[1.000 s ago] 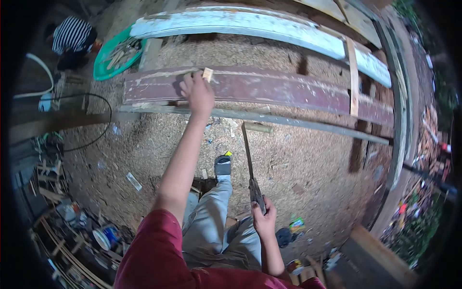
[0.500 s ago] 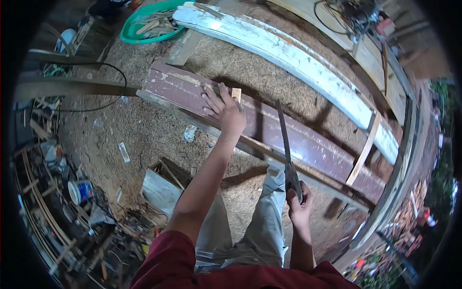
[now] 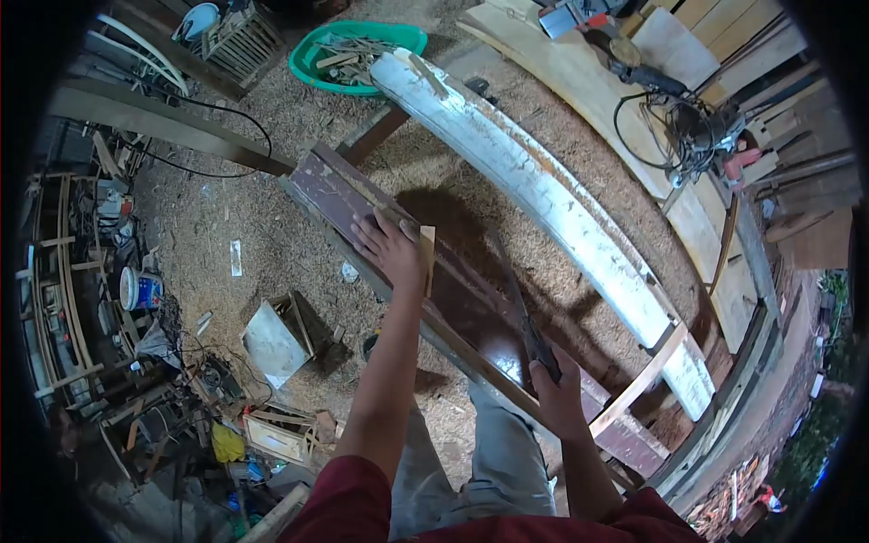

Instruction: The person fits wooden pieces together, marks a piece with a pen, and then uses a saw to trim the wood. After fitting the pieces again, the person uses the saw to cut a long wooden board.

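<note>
My left hand (image 3: 396,253) lies on a long brown-painted board (image 3: 471,312), fingers stretched out and spread. A short pale wood strip (image 3: 427,253) sits right beside it at the thumb side, crossing the board. Whether the palm also presses on the strip is hidden. My right hand (image 3: 558,398) is closed around the handle of a handsaw (image 3: 516,294). The dark, narrow blade points away from me over the board, to the right of the strip and apart from it.
Behind the board runs a long whitish beam (image 3: 543,190), with a wooden crosspiece (image 3: 641,376) bridging both at the right. A green basin (image 3: 312,72) of offcuts stands at the back. Power tools and a cable (image 3: 674,136) lie at upper right. A white box (image 3: 274,344) rests on the sawdust floor.
The view has turned and shifted, so the board now slopes more steeply. My right hand has brought the saw forward over the board, nearer my left hand, which stays on the board.
</note>
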`<state>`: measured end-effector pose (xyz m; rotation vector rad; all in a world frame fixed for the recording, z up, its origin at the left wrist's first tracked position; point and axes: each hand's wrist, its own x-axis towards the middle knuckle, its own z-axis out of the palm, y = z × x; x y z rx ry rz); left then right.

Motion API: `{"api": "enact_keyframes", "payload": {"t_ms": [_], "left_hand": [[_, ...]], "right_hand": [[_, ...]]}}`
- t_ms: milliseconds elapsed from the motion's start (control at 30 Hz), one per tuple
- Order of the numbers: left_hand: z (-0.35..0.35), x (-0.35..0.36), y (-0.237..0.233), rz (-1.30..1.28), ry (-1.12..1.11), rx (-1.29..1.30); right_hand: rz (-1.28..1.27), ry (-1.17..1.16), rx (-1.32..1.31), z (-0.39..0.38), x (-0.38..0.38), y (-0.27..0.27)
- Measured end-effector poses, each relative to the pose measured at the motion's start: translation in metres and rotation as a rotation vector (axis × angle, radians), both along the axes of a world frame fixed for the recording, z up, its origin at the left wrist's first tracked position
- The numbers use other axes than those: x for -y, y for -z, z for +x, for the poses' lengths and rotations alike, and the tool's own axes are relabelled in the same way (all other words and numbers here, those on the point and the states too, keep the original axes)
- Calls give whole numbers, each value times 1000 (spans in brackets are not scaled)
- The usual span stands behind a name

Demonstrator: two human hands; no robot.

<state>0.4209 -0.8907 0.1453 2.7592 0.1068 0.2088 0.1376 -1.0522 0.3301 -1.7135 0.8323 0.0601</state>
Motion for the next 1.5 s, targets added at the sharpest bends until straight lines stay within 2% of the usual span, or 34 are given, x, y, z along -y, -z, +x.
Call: {"api": "enact_keyframes", "payload": {"t_ms": [33,267,300,400,533,633,733,833,933,1033,1133,1267,1300,1400,1500], "left_hand": [[-2,3,-2,20,-38,-43],[-9,14,-8,-36,-307,-149],[-9,14,-8,41,-290,-157],[-9,16,1,28,-288,-72],[0,20,-6,-31,-394,-128],[-2,21,-10,43,-308,-90],[-8,17,-21,-26,-263,-96],[-12,12,-22,3,-331,-123],[-5,16,-29,-28,-311,-147],[-1,16,-19,-59,-379,-168],[1,20,-11,12,-392,-137],[0,20,-7,-8,-412,-107],[0,19,-6,-3,-404,-105],[2,21,-9,29,-417,-94],[2,21,-12,-7,-410,-94]], "right_hand": [[-61,-46,3,-6,6,17],[138,-17,0,34,13,-9],[180,-2,23,38,11,-7],[193,-41,2,53,10,-11],[13,-136,-6,61,10,-11],[145,-96,-8,58,8,4],[301,-4,-61,59,7,7],[212,18,45,49,4,28],[309,-220,76,57,17,20],[395,-181,169,64,11,17],[434,-117,48,70,7,12],[415,-42,23,76,-2,28],[414,125,-81,75,-11,31],[56,86,136,69,-25,52],[84,-45,-29,74,-21,62]]}}
